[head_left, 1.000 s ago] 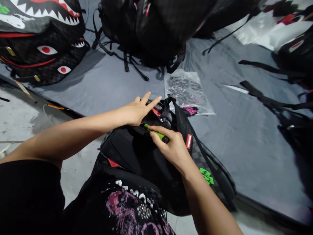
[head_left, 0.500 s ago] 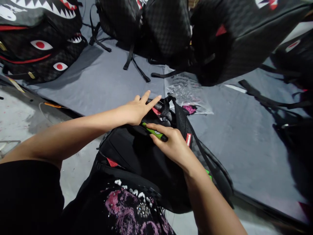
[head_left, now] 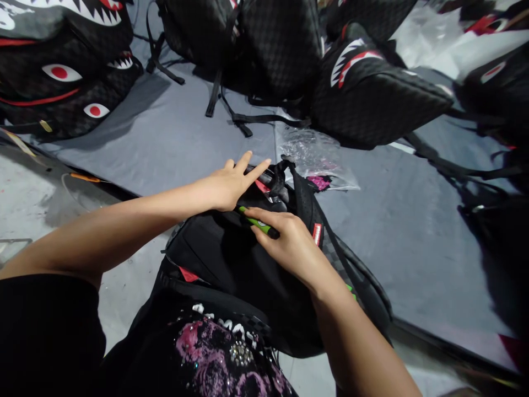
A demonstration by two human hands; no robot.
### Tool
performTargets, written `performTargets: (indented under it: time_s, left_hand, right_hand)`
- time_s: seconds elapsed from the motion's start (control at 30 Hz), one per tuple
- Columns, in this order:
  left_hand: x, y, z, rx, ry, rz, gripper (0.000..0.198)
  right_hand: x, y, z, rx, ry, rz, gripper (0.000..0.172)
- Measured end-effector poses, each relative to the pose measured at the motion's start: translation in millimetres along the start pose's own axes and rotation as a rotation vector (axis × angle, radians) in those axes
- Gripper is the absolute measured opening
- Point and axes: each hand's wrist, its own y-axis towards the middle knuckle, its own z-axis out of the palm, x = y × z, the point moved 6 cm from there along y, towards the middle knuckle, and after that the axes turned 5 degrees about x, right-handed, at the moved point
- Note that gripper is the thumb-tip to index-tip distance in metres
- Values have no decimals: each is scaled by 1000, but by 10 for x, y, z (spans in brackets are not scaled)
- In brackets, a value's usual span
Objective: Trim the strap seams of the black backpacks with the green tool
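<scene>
A black backpack (head_left: 231,259) lies across the table's near edge, against my shirt. My left hand (head_left: 231,184) rests on its upper part with the fingers spread. In my right hand (head_left: 287,237) is a slim green-and-black handled tool (head_left: 259,223), gripped between thumb and fingers. The tool's far end points in under my left palm, where its tip is hidden, so I cannot tell its exact kind. Beside my left fingers, the backpack's top shows black straps and a bit of red. A red label (head_left: 317,234) sits on its right side.
Grey cloth (head_left: 413,242) covers the table. Ahead lie a clear plastic bag (head_left: 309,146) and a pink-and-black piece (head_left: 319,182). Checked black backpacks stand along the back, one with shark teeth (head_left: 351,60); others with red eyes (head_left: 61,72) are stacked left. Loose straps (head_left: 243,124) trail over the cloth.
The large backpack at the back right has tipped lower and away, now showing its shark-teeth print. My hands and the green-and-black tool hold nearly the same pose.
</scene>
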Motion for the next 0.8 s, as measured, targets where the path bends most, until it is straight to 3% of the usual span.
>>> performTargets:
  time_s: [0.23,0.4,0.6,0.8]
  left_hand:
    - [22,16,18,-14,1,4,116]
    - [20,16,13,-12,-12,-2,115]
    - [26,44,33,-14,12,9,116]
    - [18,45,17,8,22,-10,116]
  right_hand:
    - [8,13,30,3,37,-22,36]
    - [-3,-7,-2,35,-107,29,37]
    - [-11,33,69,-15,-29,-49,34]
    - [-37,-20,54,0,-116,31,35]
